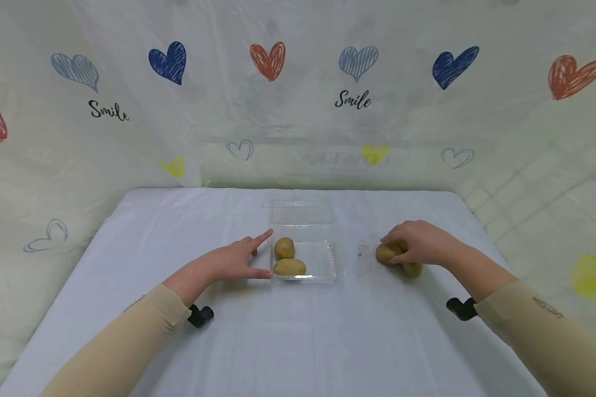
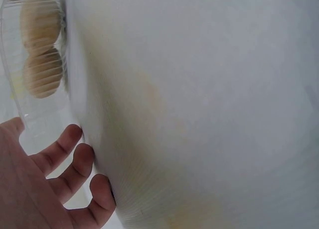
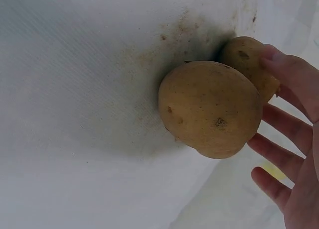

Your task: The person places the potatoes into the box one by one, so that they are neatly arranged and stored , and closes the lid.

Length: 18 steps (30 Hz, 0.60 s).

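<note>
My left hand (image 1: 233,259) is at the left side of an open clear plastic container (image 1: 319,263), thumb and forefinger spread, their tips right at its edge. The other fingers (image 2: 82,167) are loosely bent near the cloth in the left wrist view. Inside the container, a rounder potato (image 1: 284,248) lies behind a longer potato (image 1: 289,267). To the right, my right hand (image 1: 424,242) reaches down over a potato (image 1: 387,253), gripping it between thumb and fingers. A larger-looking potato (image 3: 209,107) lies close against it, nearer the wrist.
The container's lid (image 1: 300,211) is folded back, away from me. Brown dirt specks (image 3: 182,32) mark the white tablecloth (image 1: 298,342) around the right-hand potatoes. A wall sheet (image 1: 298,121) printed with hearts hangs behind the table.
</note>
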### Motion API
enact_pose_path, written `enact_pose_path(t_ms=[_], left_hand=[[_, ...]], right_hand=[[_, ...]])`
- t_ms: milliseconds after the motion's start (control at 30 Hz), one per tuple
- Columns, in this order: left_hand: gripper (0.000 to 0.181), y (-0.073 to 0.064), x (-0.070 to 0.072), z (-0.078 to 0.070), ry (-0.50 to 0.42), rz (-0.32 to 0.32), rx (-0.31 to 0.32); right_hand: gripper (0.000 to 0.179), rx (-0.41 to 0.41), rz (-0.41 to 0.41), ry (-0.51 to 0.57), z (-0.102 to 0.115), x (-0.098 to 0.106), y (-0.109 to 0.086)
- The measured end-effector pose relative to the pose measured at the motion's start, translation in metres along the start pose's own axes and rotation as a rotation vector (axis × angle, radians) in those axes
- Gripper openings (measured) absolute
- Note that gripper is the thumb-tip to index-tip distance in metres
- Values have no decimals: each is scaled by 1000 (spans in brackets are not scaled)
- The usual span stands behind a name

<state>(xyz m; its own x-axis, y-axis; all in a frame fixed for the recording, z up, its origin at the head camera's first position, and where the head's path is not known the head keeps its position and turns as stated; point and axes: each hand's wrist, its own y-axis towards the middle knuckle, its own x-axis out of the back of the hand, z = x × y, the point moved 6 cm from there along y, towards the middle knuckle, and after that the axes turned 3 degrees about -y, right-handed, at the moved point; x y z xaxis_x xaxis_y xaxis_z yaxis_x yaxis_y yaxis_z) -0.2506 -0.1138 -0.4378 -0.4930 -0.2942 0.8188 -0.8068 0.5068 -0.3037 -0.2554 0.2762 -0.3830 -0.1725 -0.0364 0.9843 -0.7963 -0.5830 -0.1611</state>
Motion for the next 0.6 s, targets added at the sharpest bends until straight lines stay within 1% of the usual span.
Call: enact_pose_path(t_ms=[267,433,600], left_hand=[[105,-2,0,-3,0,4,0],[104,-1,0,-2,-2,1,3],[104,-1,0,-1,2,1,7]], right_hand=[[42,19,1,-96,3,-4,3],[41,29,9,-150,4,-6,5],[41,31,4,-172,6,-5,5]])
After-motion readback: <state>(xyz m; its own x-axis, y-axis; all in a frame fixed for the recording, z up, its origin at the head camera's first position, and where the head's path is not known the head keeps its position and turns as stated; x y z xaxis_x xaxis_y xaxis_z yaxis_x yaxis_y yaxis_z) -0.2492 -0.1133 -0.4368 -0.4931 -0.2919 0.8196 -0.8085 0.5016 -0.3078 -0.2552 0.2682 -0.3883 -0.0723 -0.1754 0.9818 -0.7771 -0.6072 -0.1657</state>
